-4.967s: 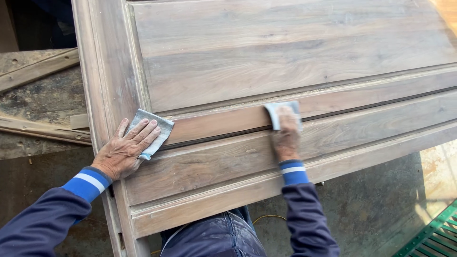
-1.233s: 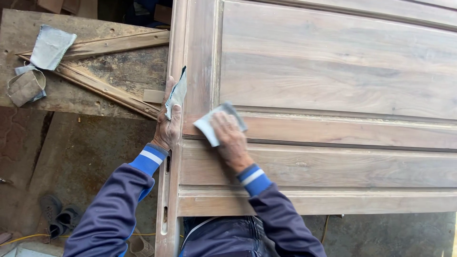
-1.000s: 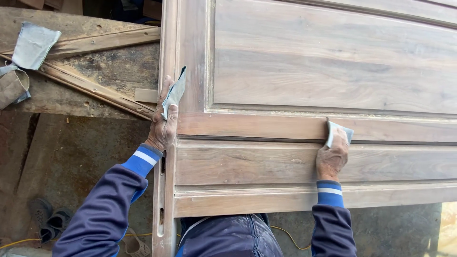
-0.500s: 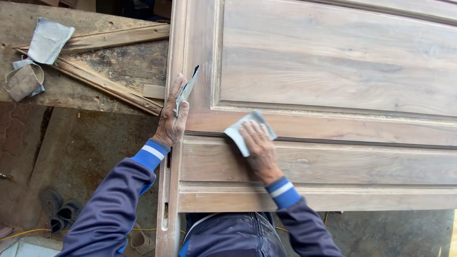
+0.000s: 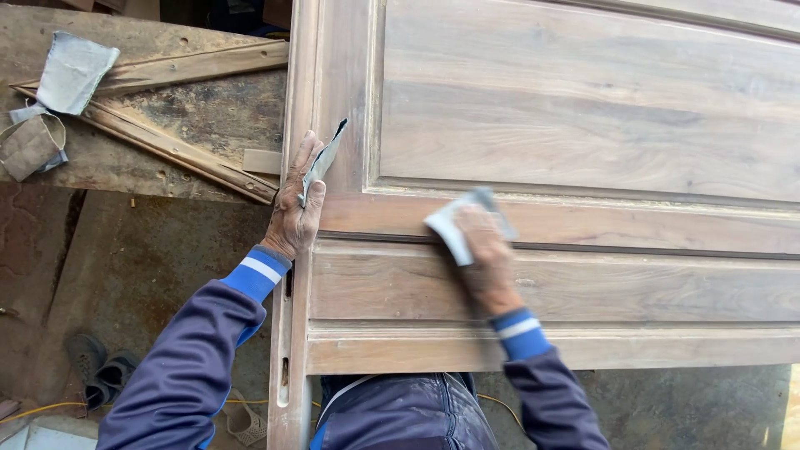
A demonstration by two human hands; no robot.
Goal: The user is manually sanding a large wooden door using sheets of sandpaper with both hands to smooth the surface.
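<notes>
A bare wooden door lies flat in front of me, its raised panel above a moulded rail. My right hand presses a folded piece of grey sandpaper onto the rail just under the panel, blurred by motion. My left hand grips the door's left edge and pinches a second folded sandpaper sheet that stands up along the stile. Both arms wear dark blue sleeves with bright blue cuffs.
A worn wooden bench with two crossing slats sits left of the door; grey and brown sandpaper scraps lie on its far left. Sandals and a yellow cable lie on the concrete floor below.
My right hand with its sandpaper has swept back and forth along the rail and now slides right from near the stile. My left hand stays gripping the door edge.
</notes>
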